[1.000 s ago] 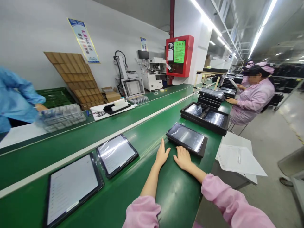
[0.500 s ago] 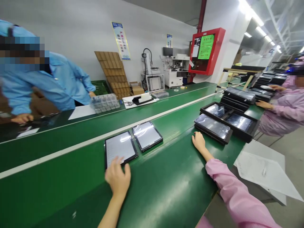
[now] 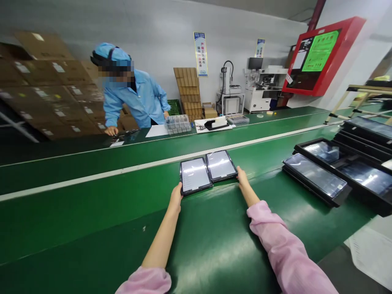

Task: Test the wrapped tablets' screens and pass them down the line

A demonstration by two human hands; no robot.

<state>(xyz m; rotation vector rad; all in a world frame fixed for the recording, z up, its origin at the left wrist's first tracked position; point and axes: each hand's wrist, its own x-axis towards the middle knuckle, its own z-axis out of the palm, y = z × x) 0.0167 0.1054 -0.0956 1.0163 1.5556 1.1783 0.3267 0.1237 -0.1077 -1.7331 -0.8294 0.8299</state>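
Observation:
Two tablets with lit pale screens lie side by side on the green belt, their near edges touching or nearly so. My left hand (image 3: 175,197) grips the left tablet (image 3: 195,174) at its lower left corner, with the fingers partly hidden behind the edge. On the other side, my right hand (image 3: 241,177) holds the right tablet (image 3: 221,165) by its lower right edge. That hand's fingertips are partly hidden too.
Right of my hands lies a dark-screened tablet on a black tray (image 3: 315,175), beside more stacked trays (image 3: 367,134). A pale divider strip (image 3: 134,167) runs along the belt. Across it, a person in blue (image 3: 137,98) works near a clear plastic box (image 3: 178,124).
My left hand has gone from the left tablet's screen to its side edge. My right hand has left the tray's side for the right tablet. The tablets sit closer together; the view has turned left.

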